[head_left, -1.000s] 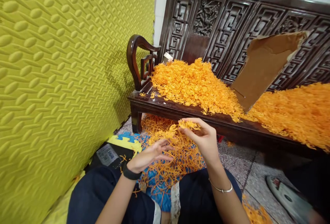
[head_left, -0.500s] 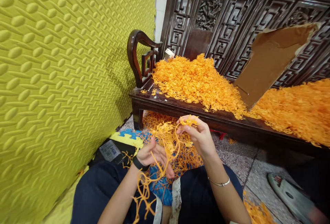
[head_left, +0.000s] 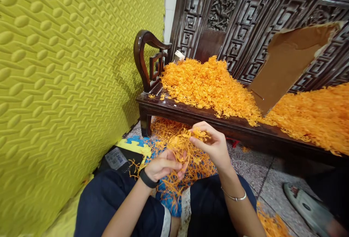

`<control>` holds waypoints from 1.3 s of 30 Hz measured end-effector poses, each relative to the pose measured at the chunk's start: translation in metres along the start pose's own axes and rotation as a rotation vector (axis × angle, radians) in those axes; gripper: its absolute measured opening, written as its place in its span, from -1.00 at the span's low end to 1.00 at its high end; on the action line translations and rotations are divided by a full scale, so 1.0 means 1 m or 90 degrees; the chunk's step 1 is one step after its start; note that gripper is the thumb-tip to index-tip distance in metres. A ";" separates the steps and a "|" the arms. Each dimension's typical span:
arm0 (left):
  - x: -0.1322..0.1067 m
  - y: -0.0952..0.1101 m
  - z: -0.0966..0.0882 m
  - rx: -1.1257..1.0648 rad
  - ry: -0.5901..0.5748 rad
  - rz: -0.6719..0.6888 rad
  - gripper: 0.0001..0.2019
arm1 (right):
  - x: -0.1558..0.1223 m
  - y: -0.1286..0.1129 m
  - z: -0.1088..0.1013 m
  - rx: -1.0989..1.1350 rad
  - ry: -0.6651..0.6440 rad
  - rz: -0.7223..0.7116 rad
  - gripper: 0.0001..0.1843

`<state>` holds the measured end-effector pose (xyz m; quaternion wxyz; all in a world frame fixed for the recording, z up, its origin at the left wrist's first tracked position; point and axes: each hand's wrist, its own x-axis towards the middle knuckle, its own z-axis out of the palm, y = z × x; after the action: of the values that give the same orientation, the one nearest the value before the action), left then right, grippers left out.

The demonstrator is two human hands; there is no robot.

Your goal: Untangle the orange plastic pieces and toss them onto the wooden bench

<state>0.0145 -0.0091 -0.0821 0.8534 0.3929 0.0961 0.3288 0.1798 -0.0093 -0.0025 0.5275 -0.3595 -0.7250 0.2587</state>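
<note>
While right hand (head_left: 214, 146) pinches orange pieces (head_left: 201, 134) between thumb and bent fingers, left hand (head_left: 163, 166), nearer and to left, curls thumb and fingers nearly closed on loose orange strands (head_left: 177, 150); cannot tell how firmly. Pieces and strands on near side of bench (head_left: 191, 112), above tangled heap (head_left: 201, 166). Far side: orange pile (head_left: 207, 86) on bench, cardboard (head_left: 289, 62) tilted at right.
</note>
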 end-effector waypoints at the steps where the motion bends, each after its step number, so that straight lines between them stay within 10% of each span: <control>1: -0.001 0.001 0.002 0.006 -0.002 -0.002 -0.70 | -0.001 0.001 -0.002 -0.005 0.011 0.009 -0.88; 10: 0.000 0.002 0.016 0.289 0.146 0.031 -0.56 | 0.001 -0.004 -0.020 -0.105 -0.070 -0.015 -0.75; 15: 0.003 0.000 0.019 0.312 0.273 0.120 -0.56 | 0.001 0.005 -0.021 0.017 0.071 0.065 -0.92; 39: 0.012 -0.014 0.039 0.278 0.305 0.105 -0.63 | 0.005 0.029 -0.032 0.258 0.331 0.182 -0.90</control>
<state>0.0475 -0.0317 -0.0652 0.6726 0.4846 0.3297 0.4517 0.2165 0.0123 -0.0118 0.7135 -0.3992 -0.4425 0.3684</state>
